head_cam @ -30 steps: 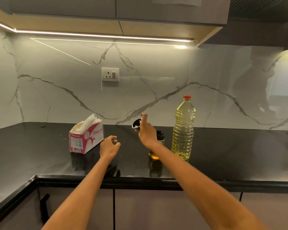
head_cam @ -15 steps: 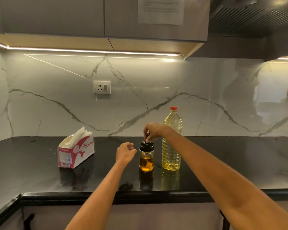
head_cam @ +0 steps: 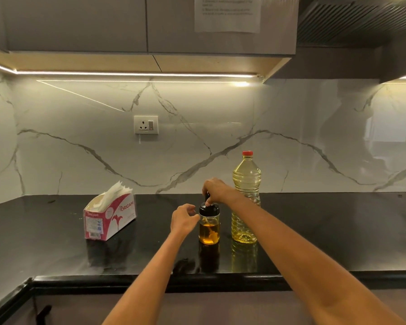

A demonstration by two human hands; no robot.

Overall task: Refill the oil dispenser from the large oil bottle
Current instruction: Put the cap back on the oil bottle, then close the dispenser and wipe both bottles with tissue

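A small glass oil dispenser with a black lid and a little amber oil stands on the black counter. Right beside it, to its right, stands the large clear oil bottle with a red cap, partly full of pale yellow oil. My right hand is above the dispenser, its fingers pinched on the black lid's top. My left hand is at the dispenser's left side with curled fingers touching or nearly touching the glass; a firm grip does not show.
An open red-and-white tissue box stands to the left on the counter. A marble backsplash with a wall socket rises behind. Wall cabinets hang overhead. The counter's front edge runs just below my forearms.
My right hand came down from beside the open dispenser with the lid and now sits on the dispenser's top. My left hand moved right, up to the dispenser's side. The camera view tilted up.
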